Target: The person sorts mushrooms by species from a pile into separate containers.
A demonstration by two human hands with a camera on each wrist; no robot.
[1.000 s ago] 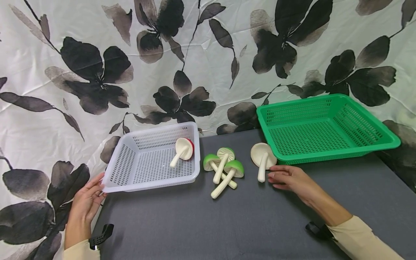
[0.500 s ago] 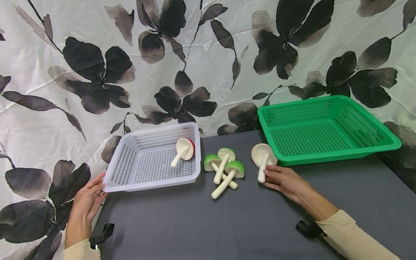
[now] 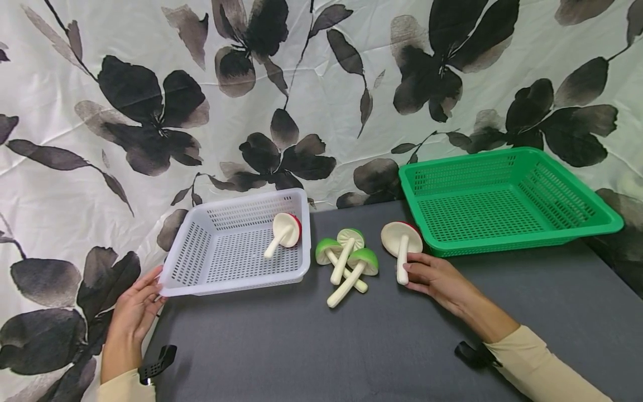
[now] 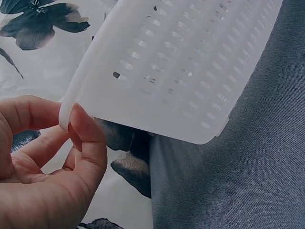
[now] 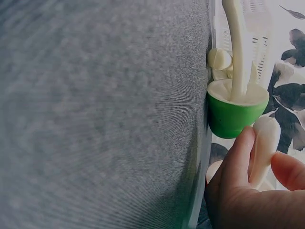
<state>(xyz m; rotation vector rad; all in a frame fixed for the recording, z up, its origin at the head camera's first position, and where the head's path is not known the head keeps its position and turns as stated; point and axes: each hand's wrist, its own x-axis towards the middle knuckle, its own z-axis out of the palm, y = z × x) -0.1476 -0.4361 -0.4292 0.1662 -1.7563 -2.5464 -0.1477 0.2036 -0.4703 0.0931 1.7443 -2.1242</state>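
Observation:
My left hand (image 3: 134, 312) pinches the near left corner of a white perforated basket (image 3: 231, 287) between thumb and fingers; the left wrist view shows the thumb on the basket rim (image 4: 71, 90). My right hand (image 3: 439, 282) holds a red-capped toy mushroom (image 3: 397, 237) by its white stem (image 5: 267, 143), the pale underside of its cap turned up. Left of that hand, several green-capped mushrooms (image 3: 363, 259) lie crossed in a small heap on the table. Another red-capped mushroom (image 3: 285, 230) lies inside the white basket, toward its right end.
At the back right stands a green perforated basket (image 3: 522, 241), close beside the held mushroom. A dark grey cloth (image 3: 281, 346) covers the table. Behind it hangs a white curtain with dark flowers (image 3: 201, 128).
My right hand has moved left onto the mushroom's stem and grips it. The mushroom has shifted slightly left and tilted, so its red edge shows. My left hand stays at the basket corner.

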